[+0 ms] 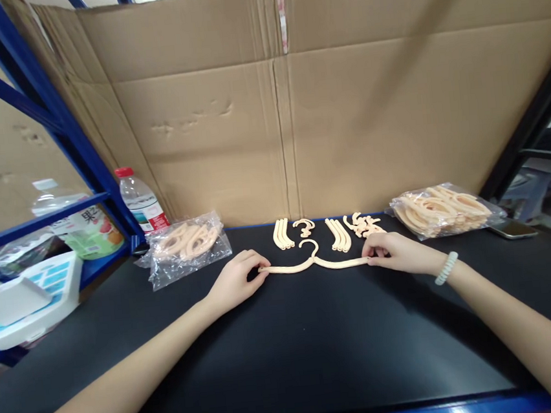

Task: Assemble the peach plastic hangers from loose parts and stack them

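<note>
A tall cardboard wall (296, 113) stands behind the black table (289, 348) in front of you. On that table, between your hands, lies a peach plastic hanger (314, 262), its hook pointing away from you. Your left hand (236, 280) pinches the hanger's left tip with closed fingers; your right hand (397, 252) pinches its right tip the same way. Just beyond the hanger sit loose hanger pieces (336, 230). Two clear bags of pieces flank them, the left bag (186, 244) and the right bag (444, 208). A water bottle (141, 203) with a red label stands far left; its writing is too small to read.
</note>
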A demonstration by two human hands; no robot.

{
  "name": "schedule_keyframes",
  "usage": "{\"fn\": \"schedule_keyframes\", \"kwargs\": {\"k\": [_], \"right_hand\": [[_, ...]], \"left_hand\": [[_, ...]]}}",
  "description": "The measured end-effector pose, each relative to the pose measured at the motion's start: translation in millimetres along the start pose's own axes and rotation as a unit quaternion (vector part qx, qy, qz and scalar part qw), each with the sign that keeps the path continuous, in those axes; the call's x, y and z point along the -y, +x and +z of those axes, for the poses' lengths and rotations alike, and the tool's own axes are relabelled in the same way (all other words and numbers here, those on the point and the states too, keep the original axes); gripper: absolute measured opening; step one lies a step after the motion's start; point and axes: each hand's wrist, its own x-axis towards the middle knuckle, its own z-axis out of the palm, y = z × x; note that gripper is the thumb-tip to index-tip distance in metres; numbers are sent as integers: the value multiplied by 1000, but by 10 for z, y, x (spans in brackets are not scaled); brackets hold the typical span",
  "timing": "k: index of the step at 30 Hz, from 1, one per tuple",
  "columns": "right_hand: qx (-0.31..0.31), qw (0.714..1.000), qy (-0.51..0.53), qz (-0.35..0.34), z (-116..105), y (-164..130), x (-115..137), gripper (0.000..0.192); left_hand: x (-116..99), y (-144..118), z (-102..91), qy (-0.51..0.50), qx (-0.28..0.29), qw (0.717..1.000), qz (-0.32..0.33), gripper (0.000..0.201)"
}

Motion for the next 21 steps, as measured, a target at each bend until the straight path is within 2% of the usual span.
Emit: {"fn": "schedule_keyframes", "kwargs": {"k": [14, 21], "right_hand": [[2, 1000, -1, 28, 34, 5, 67, 10], [2, 1000, -3, 20, 31, -4, 72, 9]], "left_hand": [[39, -1, 27, 3, -13, 1000, 2, 13], [26, 9, 14, 2, -11, 1000, 4, 13]]}}
